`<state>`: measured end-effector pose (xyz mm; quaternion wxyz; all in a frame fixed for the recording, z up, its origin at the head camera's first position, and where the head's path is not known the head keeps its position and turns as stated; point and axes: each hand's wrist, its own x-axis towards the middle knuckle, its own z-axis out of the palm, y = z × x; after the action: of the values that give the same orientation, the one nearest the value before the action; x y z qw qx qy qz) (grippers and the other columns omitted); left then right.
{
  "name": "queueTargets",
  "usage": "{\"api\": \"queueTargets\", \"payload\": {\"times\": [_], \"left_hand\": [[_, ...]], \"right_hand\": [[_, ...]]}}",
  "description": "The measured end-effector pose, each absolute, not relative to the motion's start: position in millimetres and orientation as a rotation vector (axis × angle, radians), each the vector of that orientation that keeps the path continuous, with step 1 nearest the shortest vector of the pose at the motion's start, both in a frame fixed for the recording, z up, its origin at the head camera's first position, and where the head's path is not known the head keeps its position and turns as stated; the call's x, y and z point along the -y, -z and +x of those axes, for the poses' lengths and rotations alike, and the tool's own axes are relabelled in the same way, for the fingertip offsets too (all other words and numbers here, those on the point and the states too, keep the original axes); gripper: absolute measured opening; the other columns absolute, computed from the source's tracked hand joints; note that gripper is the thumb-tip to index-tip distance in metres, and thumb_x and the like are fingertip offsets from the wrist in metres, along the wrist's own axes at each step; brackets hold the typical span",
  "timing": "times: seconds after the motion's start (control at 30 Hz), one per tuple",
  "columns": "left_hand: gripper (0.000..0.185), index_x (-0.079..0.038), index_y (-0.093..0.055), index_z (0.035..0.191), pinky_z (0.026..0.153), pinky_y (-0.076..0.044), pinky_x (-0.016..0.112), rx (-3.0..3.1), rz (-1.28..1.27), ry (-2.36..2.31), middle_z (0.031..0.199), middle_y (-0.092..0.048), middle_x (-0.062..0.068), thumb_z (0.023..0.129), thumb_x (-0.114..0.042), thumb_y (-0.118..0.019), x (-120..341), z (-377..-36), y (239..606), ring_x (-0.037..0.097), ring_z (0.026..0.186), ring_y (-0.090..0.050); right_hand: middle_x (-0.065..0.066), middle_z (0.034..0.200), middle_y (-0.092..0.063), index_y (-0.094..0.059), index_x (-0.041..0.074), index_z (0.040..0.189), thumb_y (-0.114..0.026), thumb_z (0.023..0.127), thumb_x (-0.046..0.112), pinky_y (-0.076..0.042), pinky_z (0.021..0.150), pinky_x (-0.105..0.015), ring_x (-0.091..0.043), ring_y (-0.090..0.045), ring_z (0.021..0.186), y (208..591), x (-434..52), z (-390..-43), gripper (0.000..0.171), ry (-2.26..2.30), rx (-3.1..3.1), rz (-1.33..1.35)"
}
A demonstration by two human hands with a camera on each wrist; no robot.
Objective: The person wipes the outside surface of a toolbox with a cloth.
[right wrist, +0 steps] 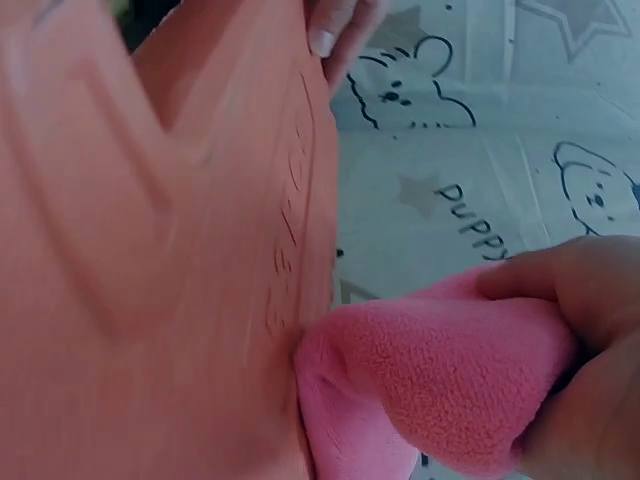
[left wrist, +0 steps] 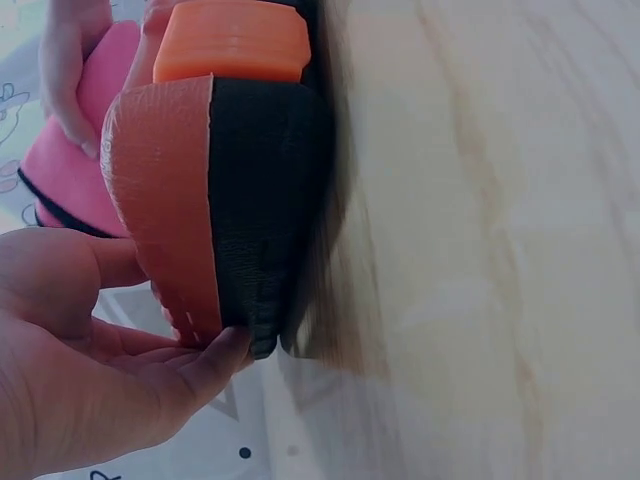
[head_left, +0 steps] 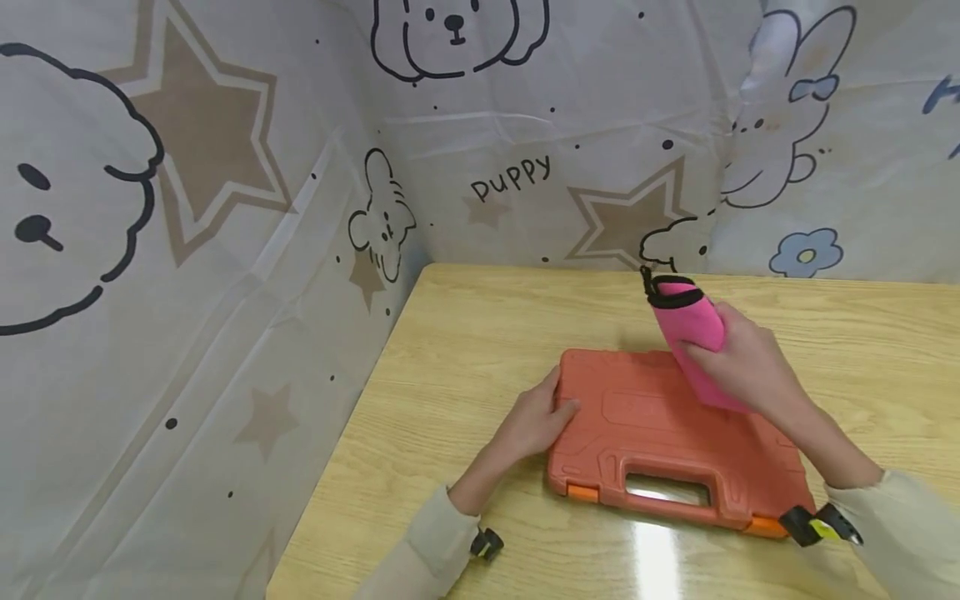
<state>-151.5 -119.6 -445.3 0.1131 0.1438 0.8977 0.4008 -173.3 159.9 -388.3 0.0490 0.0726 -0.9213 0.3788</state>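
Observation:
An orange-red plastic tool case [head_left: 637,442] lies flat on the table, its handle side toward me. Its lower half is black in the left wrist view. My left hand [head_left: 534,421] grips the case's left side, thumb over the lid and fingers against the side wall. In my right hand [head_left: 750,358] is a folded pink cloth [head_left: 693,329] with black edging and a small black loop. In the right wrist view the fuzzy cloth [right wrist: 430,370] touches the lid near its far edge. The right fingertips are partly hidden by the cloth.
The case has orange latches [head_left: 582,493] and a handle opening along its near side. Under it is a light wood-grain table [head_left: 465,333]. Cartoon-printed fabric [head_left: 480,108] stands along the table's left and far edges.

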Motion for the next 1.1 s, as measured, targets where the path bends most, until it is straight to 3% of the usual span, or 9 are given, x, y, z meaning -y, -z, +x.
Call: {"api": "queueTargets", "payload": {"times": [0.33,0.53,0.63,0.7,0.8,0.93,1.03,1.1], "left_hand": [[0.063,0.002,-0.022,0.157,0.109,-0.037,0.038,-2.632,0.467,-1.181,0.152,-0.042,0.018,0.106,-0.022,-0.050,121,-153,448,0.025,0.137,-0.042],[0.057,-0.002,-0.024,0.158,0.097,-0.047,0.034,-2.650,0.472,-1.168,0.147,-0.048,0.018,0.107,-0.017,-0.045,123,-154,448,0.017,0.115,-0.056],[0.054,-0.001,-0.030,0.156,0.094,-0.049,0.035,-2.670,0.453,-1.145,0.145,-0.050,0.018,0.106,-0.016,-0.045,123,-153,448,0.018,0.111,-0.059],[0.048,0.000,-0.042,0.150,0.091,-0.050,0.036,-2.699,0.456,-1.127,0.137,-0.057,0.019,0.105,-0.015,-0.047,123,-153,449,0.021,0.108,-0.061],[0.035,0.000,-0.058,0.135,0.088,-0.052,0.035,-2.722,0.451,-1.114,0.117,-0.068,0.015,0.104,-0.014,-0.050,123,-152,450,0.018,0.101,-0.063],[0.027,-0.001,-0.065,0.125,0.075,-0.050,0.031,-2.718,0.441,-1.148,0.097,-0.068,0.011,0.102,-0.011,-0.052,124,-152,451,0.015,0.082,-0.056],[0.029,-0.002,-0.065,0.125,0.076,-0.050,0.031,-2.721,0.445,-1.170,0.099,-0.068,0.011,0.099,-0.005,-0.054,125,-152,452,0.016,0.081,-0.055],[0.034,-0.003,-0.063,0.128,0.083,-0.051,0.032,-2.725,0.458,-1.178,0.108,-0.069,0.012,0.095,-0.002,-0.056,125,-153,453,0.017,0.088,-0.059]], "right_hand": [[-0.012,0.083,-0.058,-0.052,-0.004,0.112,-0.069,0.088,0.006,-0.043,0.058,-0.037,-0.026,-0.052,0.067,397,-117,-180,0.032,-1.077,2.908,0.523],[-0.006,0.074,-0.055,-0.052,-0.001,0.108,-0.069,0.086,0.004,-0.047,0.056,-0.039,-0.022,-0.053,0.060,408,-92,-180,0.028,-0.908,2.888,0.759],[-0.010,0.083,-0.063,-0.053,-0.004,0.113,-0.072,0.084,0.003,-0.053,0.065,-0.044,-0.025,-0.061,0.070,415,-84,-178,0.035,-0.834,2.857,0.883],[-0.012,0.090,-0.064,-0.054,-0.005,0.115,-0.075,0.084,0.004,-0.055,0.073,-0.046,-0.027,-0.064,0.079,419,-80,-175,0.038,-0.789,2.827,0.971],[-0.016,0.100,-0.065,-0.055,-0.006,0.119,-0.076,0.085,0.006,-0.053,0.084,-0.049,-0.032,-0.065,0.092,423,-77,-170,0.042,-0.707,2.789,1.070],[-0.026,0.125,-0.061,-0.051,-0.009,0.132,-0.075,0.086,0.005,-0.043,0.101,-0.054,-0.042,-0.058,0.117,423,-77,-163,0.053,-0.642,2.807,1.134],[-0.029,0.138,-0.052,-0.046,-0.011,0.140,-0.069,0.087,0.000,-0.035,0.108,-0.056,-0.043,-0.048,0.129,421,-79,-157,0.058,-0.649,2.843,1.171],[-0.027,0.139,-0.052,-0.044,-0.011,0.142,-0.065,0.088,-0.003,-0.033,0.109,-0.055,-0.041,-0.048,0.130,420,-80,-153,0.058,-0.660,2.852,1.204]]}}
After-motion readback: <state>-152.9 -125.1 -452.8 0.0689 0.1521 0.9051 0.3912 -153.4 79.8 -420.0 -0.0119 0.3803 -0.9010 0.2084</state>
